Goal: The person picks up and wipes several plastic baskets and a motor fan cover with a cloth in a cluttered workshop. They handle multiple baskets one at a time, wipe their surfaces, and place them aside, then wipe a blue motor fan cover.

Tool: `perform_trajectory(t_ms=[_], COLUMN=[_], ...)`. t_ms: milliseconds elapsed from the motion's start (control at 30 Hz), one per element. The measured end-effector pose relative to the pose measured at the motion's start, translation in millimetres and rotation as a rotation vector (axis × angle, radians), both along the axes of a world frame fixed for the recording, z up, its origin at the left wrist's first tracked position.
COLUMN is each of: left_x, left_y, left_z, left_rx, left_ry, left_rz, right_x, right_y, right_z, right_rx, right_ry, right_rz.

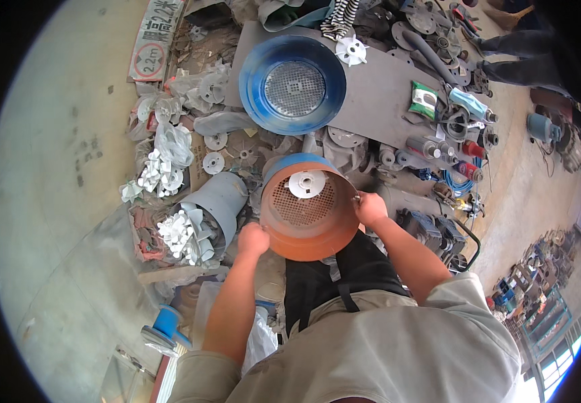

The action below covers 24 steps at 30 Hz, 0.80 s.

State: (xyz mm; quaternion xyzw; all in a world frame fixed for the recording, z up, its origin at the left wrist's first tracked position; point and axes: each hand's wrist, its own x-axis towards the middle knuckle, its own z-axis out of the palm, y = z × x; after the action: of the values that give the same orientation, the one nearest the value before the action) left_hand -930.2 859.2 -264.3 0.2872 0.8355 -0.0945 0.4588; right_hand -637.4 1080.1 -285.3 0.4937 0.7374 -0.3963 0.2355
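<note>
A round motor fan cover (312, 246), rust-orange inside and blue outside, is in front of my body with its open side toward me. My left hand (255, 240) is closed at its left rim, and my right hand (371, 208) grips the right rim. At the bottom of the cover shows a round-holed grille (297, 209). Within the cover, against its far side, is a white plastic fan (306, 184). Just beyond it, a larger blue fan cover (253, 84) with a mesh bottom rests on a grey board (378, 101).
To my left, a grey fan cover (220, 198) lies on its side by a heap of white fans (186, 238). Another white fan (351, 50) sits beside the blue cover. Spray cans (425, 147), a green packet (424, 100) and metal parts crowd the right. Another person's legs (522, 74) are far right.
</note>
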Motion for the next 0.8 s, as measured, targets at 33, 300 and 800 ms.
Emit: perform_trajectory(t_ms=[33,300,800], left_x=[-4,-32,-82], left_y=[-6,-17,49], left_z=[6,29,120], left_rx=[0.018,0.022,-0.136], left_ry=[0.002,-0.011,-0.232], left_rz=[0.031,0.018,-0.01], right_x=[-4,-43,-63], right_y=[-1,23,85], right_z=[6,53,97], right_rx=[0.037,0.08,-0.177], right_ry=[0.049,0.091,-0.04], right_rz=[0.008,0.092,0.175])
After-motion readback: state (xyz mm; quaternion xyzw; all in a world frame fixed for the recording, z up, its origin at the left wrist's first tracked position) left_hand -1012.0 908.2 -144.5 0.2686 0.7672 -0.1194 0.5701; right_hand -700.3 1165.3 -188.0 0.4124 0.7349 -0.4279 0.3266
